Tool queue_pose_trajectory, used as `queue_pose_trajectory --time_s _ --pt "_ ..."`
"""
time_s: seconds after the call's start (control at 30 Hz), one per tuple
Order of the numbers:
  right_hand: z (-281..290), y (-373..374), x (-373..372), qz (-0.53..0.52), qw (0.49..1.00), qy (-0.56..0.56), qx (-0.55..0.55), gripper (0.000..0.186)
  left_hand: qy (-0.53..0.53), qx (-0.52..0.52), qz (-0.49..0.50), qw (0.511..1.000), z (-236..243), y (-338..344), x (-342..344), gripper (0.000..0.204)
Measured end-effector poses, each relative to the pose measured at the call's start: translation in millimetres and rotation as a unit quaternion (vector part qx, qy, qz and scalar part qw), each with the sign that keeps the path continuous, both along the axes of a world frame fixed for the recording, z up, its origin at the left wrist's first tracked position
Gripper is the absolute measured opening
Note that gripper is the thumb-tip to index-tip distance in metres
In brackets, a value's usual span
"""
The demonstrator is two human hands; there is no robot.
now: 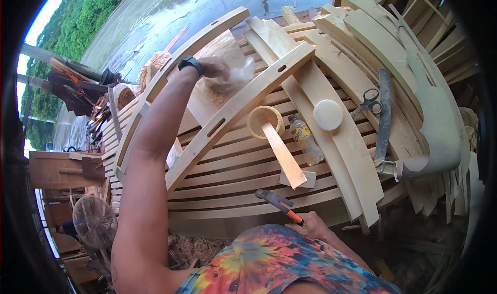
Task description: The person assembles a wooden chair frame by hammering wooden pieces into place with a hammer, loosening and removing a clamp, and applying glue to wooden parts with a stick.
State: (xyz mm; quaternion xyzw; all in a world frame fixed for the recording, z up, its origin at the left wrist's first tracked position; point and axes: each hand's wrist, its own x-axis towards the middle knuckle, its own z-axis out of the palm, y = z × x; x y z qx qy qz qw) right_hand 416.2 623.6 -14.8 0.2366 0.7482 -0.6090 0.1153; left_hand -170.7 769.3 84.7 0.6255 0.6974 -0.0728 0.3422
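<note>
My right hand [313,226], low and near my body, is closed round the orange-and-black handle of a hammer [279,204]. The hammer's dark head points up and left, beside the slatted wooden bench top. My left arm reaches far forward, a dark watch on its wrist. My left hand [216,68] is at a clear plastic bag [241,73] behind a slotted wooden rail [253,95]; its fingers are blurred, so their grip is unclear. Between the hands, a round yellowish container [265,122] has a flat wooden stick [282,157] leaning out of it.
A plastic bottle [305,138] lies beside the container, with a small wooden block [297,179] nearer me. A white round lid [327,115] rests on stacked boards. Scissors [370,101] and a dark flat bar [383,113] lie further right. Another curved slotted rail [217,28] stands at left.
</note>
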Motion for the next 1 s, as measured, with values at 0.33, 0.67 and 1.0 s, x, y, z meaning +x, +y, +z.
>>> queue_pose_trajectory --time_s 0.33,0.67,1.0 --pt "-27 5 -15 0.052 0.997 -0.027 0.048 0.045 0.277 0.009 0.105 0.955 -44 -7 29 0.025" --pt "-18 6 -18 0.031 0.999 -0.021 0.038 0.043 0.223 0.043 0.133 0.965 -51 -15 33 0.037" --pt "-26 2 -16 0.046 0.997 -0.033 0.05 0.04 0.205 0.159 0.26 0.93 -35 -22 17 0.022"
